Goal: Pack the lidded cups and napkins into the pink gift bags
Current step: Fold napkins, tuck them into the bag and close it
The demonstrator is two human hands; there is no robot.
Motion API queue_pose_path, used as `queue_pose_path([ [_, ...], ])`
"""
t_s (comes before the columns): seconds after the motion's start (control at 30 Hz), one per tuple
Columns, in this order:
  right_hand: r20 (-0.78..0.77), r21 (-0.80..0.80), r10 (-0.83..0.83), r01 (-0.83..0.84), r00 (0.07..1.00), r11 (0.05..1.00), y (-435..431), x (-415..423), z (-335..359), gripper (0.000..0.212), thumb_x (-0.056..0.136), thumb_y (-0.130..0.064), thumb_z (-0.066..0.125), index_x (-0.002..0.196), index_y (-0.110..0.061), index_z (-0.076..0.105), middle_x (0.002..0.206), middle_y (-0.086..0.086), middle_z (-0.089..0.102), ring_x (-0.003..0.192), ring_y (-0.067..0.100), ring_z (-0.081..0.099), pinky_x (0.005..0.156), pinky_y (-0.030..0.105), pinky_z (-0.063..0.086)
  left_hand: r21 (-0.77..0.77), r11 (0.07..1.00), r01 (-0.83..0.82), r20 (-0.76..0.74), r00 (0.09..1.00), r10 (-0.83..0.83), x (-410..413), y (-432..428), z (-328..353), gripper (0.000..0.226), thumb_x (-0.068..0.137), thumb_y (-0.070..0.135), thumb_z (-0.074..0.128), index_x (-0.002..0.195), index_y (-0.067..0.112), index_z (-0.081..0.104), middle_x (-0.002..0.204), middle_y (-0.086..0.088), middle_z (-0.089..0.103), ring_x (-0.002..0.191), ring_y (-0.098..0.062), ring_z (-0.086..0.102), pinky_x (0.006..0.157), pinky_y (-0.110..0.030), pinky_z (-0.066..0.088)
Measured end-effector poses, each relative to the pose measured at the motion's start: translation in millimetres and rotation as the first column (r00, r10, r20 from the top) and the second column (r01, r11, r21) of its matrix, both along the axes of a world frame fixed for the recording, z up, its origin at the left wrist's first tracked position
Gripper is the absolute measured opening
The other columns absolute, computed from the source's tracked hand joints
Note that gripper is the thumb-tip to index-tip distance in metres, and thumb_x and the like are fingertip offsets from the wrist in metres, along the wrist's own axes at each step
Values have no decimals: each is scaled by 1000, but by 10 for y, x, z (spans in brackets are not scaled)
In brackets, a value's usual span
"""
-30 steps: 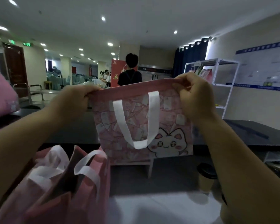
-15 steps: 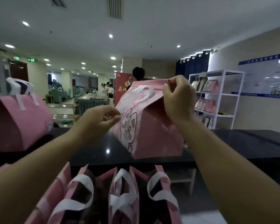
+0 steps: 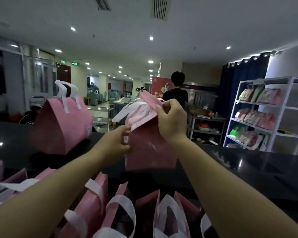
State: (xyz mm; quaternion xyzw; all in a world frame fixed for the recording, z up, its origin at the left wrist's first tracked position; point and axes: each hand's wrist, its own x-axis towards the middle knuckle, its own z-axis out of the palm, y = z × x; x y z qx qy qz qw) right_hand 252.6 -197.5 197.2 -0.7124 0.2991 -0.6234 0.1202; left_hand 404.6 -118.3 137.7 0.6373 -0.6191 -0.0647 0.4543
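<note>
A pink gift bag point(image 3: 150, 148) with white handles stands on the dark raised counter point(image 3: 248, 167), turned side-on to me. My right hand point(image 3: 172, 119) pinches its top edge. My left hand point(image 3: 115, 141) grips the bag's left side fold, lower down. A second pink gift bag point(image 3: 62, 127), its top folded shut, stands on the counter to the left. Several open pink bags point(image 3: 120, 210) with white handles stand in a row below the counter, close to me. No cups or napkins show.
A white shelf rack point(image 3: 265, 114) with packaged bags stands at the right. A person in black point(image 3: 176, 91) stands beyond the counter with their back to me. A metal trolley point(image 3: 206, 127) sits behind the counter.
The held bag went from facing me, lifted, to side-on resting on the counter. My left hand moved in and took hold of its side. The view tilted upward and left.
</note>
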Motion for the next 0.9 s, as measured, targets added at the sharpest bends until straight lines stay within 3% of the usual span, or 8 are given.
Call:
queue_pose_path([
  [0.1, -51, 183, 120, -109, 992, 977, -193, 143, -118, 8, 86, -16, 62, 84, -11, 56, 83, 3, 61, 80, 22, 60, 72, 34, 49, 38, 998, -59, 35, 998, 57, 220, -157, -114, 58, 75, -1, 60, 121, 31, 48, 115, 5, 58, 70, 0, 65, 69, -23, 53],
  [0.17, -102, 307, 189, -150, 977, 940, -322, 204, -229, 9, 86, -16, 64, 87, -10, 58, 89, 7, 63, 85, 26, 62, 80, 43, 52, 93, 993, -70, 49, 997, 66, 340, -252, -212, 58, 74, -3, 58, 119, 32, 49, 112, 3, 59, 78, -7, 65, 74, -30, 54],
  [0.27, -293, 427, 356, -212, 887, 879, -483, 180, -401, 25, 85, -17, 68, 107, -10, 62, 103, 4, 64, 99, 23, 62, 85, 35, 52, 182, 978, -105, 93, 992, 89, 473, -367, -337, 59, 75, 1, 62, 123, 31, 46, 112, 1, 60, 94, -14, 60, 82, -34, 51],
  [0.37, -523, 431, 362, -127, 772, 893, -640, 56, -562, 52, 77, -19, 76, 123, -21, 53, 115, 2, 56, 100, 18, 58, 74, 25, 51, 209, 970, -127, 154, 983, 96, 588, -466, -350, 55, 76, 9, 65, 122, 33, 46, 108, 4, 61, 96, -11, 57, 79, -26, 46],
  [0.43, -572, 472, 354, -56, 740, 880, -730, -32, -690, 58, 74, -15, 77, 125, -22, 48, 112, 4, 57, 93, 19, 61, 73, 31, 55, 209, 970, -128, 174, 980, 92, 635, -512, -313, 45, 75, 12, 66, 112, 34, 51, 100, 7, 62, 91, -9, 58, 78, -27, 47],
  [0.53, -593, 498, 338, 3, 731, 867, -817, -79, -885, 48, 79, -10, 70, 120, -22, 48, 103, 4, 61, 85, 18, 64, 74, 34, 56, 198, 967, -161, 205, 971, 119, 682, -573, -291, 32, 76, 13, 66, 101, 29, 53, 97, 7, 62, 89, -10, 58, 77, -29, 47],
  [0.7, -567, 472, 324, -24, 757, 881, -871, 143, -994, 43, 83, -8, 61, 122, -20, 49, 108, 5, 61, 93, 20, 61, 83, 39, 53, 172, 957, -233, 209, 958, 196, 820, -628, -344, 27, 77, 16, 67, 98, 24, 52, 98, 2, 61, 87, -14, 56, 72, -26, 39],
  [0.9, -541, 463, 338, -64, 770, 884, -919, 604, -1016, 45, 85, -13, 63, 126, -19, 47, 112, 7, 60, 92, 18, 58, 79, 32, 50, 149, 934, -325, 166, 939, 300, 1148, -636, -336, 28, 76, 19, 68, 102, 20, 56, 97, 0, 63, 86, -17, 56, 72, -28, 38],
])
